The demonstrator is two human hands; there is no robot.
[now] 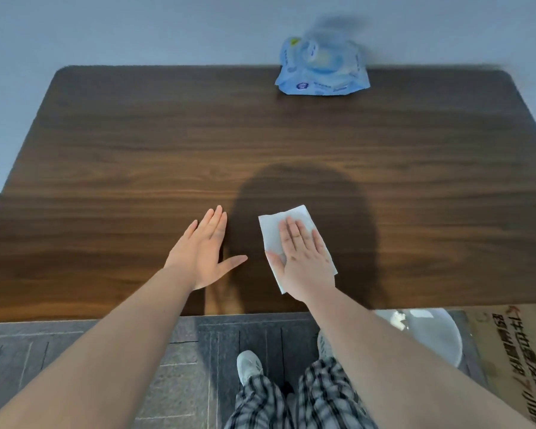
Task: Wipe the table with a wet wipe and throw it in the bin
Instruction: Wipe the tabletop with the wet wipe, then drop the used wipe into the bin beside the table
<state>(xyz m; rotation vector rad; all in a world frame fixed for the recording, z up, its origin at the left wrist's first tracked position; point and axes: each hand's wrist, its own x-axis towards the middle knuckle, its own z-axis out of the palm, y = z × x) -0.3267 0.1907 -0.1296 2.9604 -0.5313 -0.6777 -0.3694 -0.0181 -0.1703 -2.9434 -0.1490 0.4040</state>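
Note:
A white wet wipe lies flat on the dark wooden table near the front edge. My right hand presses flat on the wipe, fingers together and covering its right half. My left hand rests flat on the bare wood just left of the wipe, fingers apart and holding nothing. A blue pack of wet wipes sits at the table's far edge, right of centre. A bin with a clear liner stands on the floor under the table's front right edge, partly hidden by my right forearm.
A cardboard box with printed writing stands on the floor at the right, beside the bin. A grey wall runs behind the table. My legs in checked trousers and white shoes stand on grey floor tiles in front of the table.

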